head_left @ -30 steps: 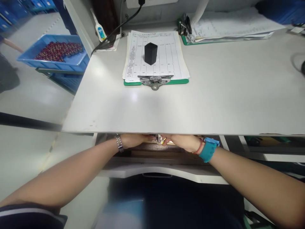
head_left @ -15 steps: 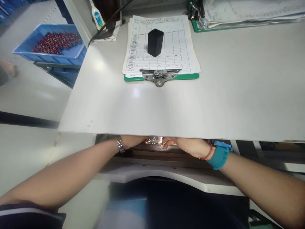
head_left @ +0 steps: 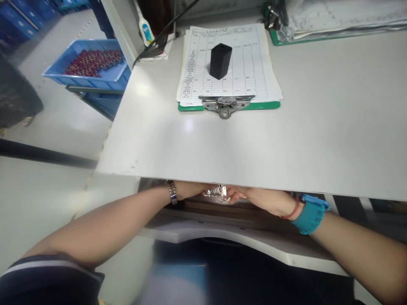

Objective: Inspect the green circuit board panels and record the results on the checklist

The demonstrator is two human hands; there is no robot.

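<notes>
Under the front edge of the tabletop, both hands reach into an open drawer (head_left: 206,214). Between them is a shiny, clear plastic packet (head_left: 218,192); its contents cannot be made out. My left hand (head_left: 190,190), with a metal watch at the wrist, meets the packet's left side, its fingers hidden by the tabletop. From the right, my right hand (head_left: 254,197) has curled fingers against the packet's other side. A red cord and a teal band circle that wrist. The tabletop covers the upper part of both hands.
On the white tabletop (head_left: 241,148) lies a green clipboard (head_left: 190,108) with printed forms, a black block (head_left: 220,61) standing on them. A second clipboard (head_left: 280,40) is at back right. Left of the table, a blue bin (head_left: 119,80) holds many small dark-red parts.
The view has shifted, so the table and clipboard appear farther right. Both hands stay in the drawer at the plastic packet. A dark shape has come into view at far left.
</notes>
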